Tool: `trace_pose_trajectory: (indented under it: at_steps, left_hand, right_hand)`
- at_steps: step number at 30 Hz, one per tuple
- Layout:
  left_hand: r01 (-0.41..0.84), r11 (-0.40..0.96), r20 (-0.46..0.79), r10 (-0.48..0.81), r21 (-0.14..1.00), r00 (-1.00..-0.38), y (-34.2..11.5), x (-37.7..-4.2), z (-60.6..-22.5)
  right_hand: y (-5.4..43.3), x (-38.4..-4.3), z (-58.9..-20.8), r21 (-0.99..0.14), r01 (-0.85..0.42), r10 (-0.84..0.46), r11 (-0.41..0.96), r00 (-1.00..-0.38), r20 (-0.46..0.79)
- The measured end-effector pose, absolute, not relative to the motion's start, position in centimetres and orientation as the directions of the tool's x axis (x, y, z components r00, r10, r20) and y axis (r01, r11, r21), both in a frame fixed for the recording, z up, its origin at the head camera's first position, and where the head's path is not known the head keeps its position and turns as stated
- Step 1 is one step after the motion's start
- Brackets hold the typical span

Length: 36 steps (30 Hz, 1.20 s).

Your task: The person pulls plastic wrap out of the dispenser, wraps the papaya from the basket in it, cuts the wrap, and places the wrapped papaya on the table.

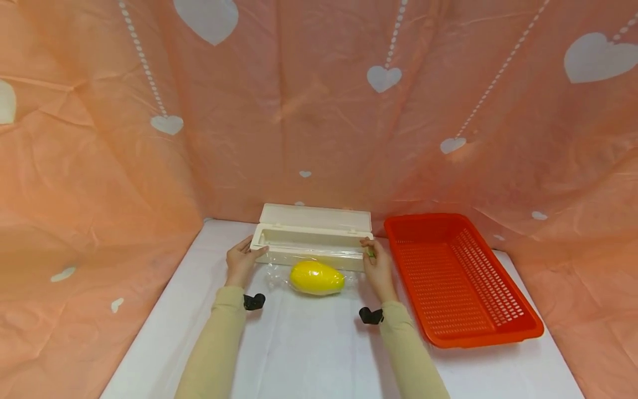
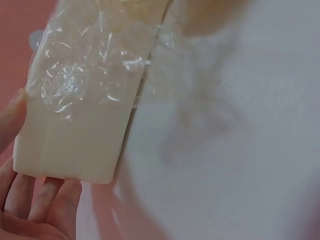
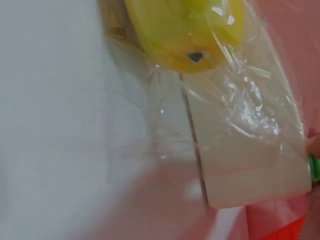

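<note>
A white cling film dispenser [image 1: 279, 233] lies lengthwise on the table, its lid [image 1: 315, 217] tipped back. Over its front edge runs clear film [image 2: 92, 65], crumpled at the sides. A smooth yellow oval fruit [image 1: 316, 277], dark-spotted at one tip in the right wrist view, sits in the film against the dispenser's front. My left hand [image 1: 241, 266] grips the dispenser's left end, thumb at the front and fingers round the end. At the other end, my right hand [image 1: 380, 272] pinches a small green piece [image 3: 315, 167], mostly hidden by the fingers.
An orange-red perforated plastic basket [image 1: 451, 339] stands to the right of my right hand. White cloth covers the table [image 1: 304, 354]. Behind and at both sides hangs a peach curtain [image 1: 324, 122] with white hearts.
</note>
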State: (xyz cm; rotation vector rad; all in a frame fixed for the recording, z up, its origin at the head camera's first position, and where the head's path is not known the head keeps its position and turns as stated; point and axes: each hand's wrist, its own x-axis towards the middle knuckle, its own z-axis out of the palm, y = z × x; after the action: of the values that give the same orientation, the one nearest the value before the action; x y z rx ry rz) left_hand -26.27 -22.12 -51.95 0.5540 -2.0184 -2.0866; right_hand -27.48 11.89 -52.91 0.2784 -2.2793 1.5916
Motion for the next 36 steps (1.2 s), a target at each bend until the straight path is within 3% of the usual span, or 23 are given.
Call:
trace_pose_trajectory:
  at_steps: [7, 14, 18, 26, 36]
  left_hand:
    - [-0.133, -0.041, -0.138, -0.399, 0.990, -0.906, -22.2, -26.3, -51.6]
    - [-0.184, -0.024, -0.178, -0.384, 0.983, -0.906, -21.9, -26.6, -51.5]
    - [-0.165, -0.018, -0.159, -0.390, 0.986, -0.907, -21.8, -26.6, -51.5]
    - [-0.145, 0.008, -0.131, -0.382, 0.989, -0.915, -22.2, -26.1, -51.8]
    - [-0.271, 0.118, -0.194, -0.439, 0.955, -0.877, -21.6, -24.2, -50.6]
  right_hand:
    - [12.3, -27.7, -52.4, -0.830, -0.376, -0.062, 0.413, -0.920, 0.386]
    - [13.0, -27.8, -52.4, -0.861, -0.417, -0.088, 0.290, -0.908, 0.410]
    - [12.9, -28.0, -52.8, -0.858, -0.427, -0.070, 0.287, -0.902, 0.425]
    - [12.7, -26.9, -53.1, -0.813, -0.409, -0.033, 0.415, -0.900, 0.435]
    - [12.2, -25.4, -53.4, -0.765, -0.411, 0.041, 0.496, -0.869, 0.494]
